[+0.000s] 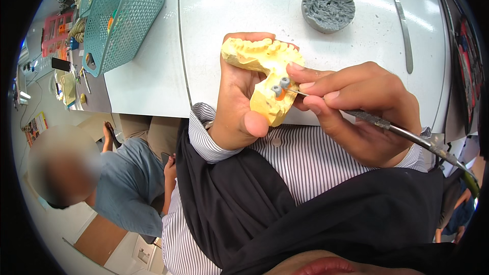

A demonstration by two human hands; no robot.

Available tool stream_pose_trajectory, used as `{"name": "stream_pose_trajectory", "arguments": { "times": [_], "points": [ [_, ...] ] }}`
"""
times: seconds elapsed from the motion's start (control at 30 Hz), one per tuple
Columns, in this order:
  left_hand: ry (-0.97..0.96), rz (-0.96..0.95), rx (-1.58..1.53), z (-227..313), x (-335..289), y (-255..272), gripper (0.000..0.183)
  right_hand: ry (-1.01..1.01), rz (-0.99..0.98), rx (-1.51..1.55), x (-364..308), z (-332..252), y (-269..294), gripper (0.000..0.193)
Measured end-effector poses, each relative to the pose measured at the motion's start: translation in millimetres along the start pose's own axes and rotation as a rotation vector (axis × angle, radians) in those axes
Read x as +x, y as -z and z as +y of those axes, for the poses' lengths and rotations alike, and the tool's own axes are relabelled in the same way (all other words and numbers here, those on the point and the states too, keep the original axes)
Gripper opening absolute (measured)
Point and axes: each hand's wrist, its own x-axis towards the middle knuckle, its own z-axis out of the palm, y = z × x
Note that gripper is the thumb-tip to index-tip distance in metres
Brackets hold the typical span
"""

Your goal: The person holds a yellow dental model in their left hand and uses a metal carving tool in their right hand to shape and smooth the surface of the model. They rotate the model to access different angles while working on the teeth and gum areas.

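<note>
My left hand [232,104] is closed around a yellow plaster dental model [266,109], with the thumb over its near end. The model is a curved arch with a row of teeth along its far side. Two grey tooth-shaped pieces [276,90] sit on its right part, beside a small orange patch [280,97]. Between the fingers of my right hand [367,97] is a slim metal dental carver [377,120] with a knurled grip. Its thin tip meets the grey pieces. One right fingertip rests at the model's edge.
On the white table [147,81] lie a round tub of grey wax [328,7], grey crumbs and a scalpel handle [403,25]. A teal basket [130,18] stands at the far left. A seated person in blue [130,175] holds a phone at left. A dark case [466,61] borders the right.
</note>
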Motion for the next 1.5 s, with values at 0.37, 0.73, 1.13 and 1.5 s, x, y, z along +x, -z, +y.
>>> {"name": "stream_pose_trajectory", "arguments": {
  "times": [0.37, 0.73, 1.13, 1.5],
  "points": [
    [-0.055, 0.017, 0.051, 2.0, -1.4, 0.7, 0.114, -0.002, 0.015, 0.023, 1.1, 2.1, -6.0, 0.029],
    [-0.355, -0.223, 0.222, -18.1, 9.4, 15.7, 0.115, 0.042, 0.059, -0.041, -1.2, -1.2, -4.8, 0.028],
    [-0.430, -0.237, 0.261, -22.6, 8.7, 14.7, 0.115, 0.040, 0.057, -0.031, -2.6, -4.5, 1.3, 0.026],
    [-0.412, -0.263, 0.177, -24.5, 8.7, 24.2, 0.116, 0.031, 0.039, 0.024, -1.9, 0.3, -2.5, 0.029]
  ]
}}
